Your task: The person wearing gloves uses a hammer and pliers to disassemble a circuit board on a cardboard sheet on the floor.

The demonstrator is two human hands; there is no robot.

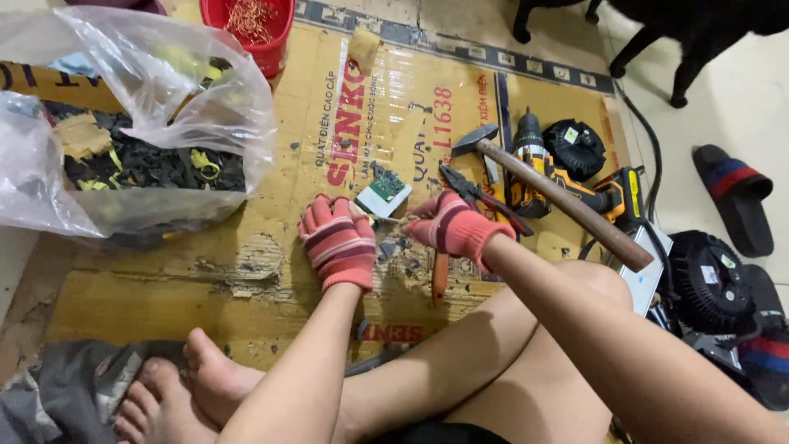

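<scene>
The left hand (339, 241) and right hand (451, 225), both gloved, pinch a small tool (388, 219) beside a circuit board (383, 191) on the cardboard (246, 271); a clear plastic bag (123, 123) holds black scrap; a red bucket (255, 29) holds copper wire.

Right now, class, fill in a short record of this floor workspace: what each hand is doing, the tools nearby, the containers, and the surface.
left hand: pink striped glove, steadying small green circuit board
right hand: matching glove, pressing a thin tool to the board; tool type unclear
tools: wooden-handled hammer, red-handled pliers, yellow-black cordless drill
containers: clear plastic bag of dark scrap, red plastic bucket
surface: flattened yellow cardboard
</scene>
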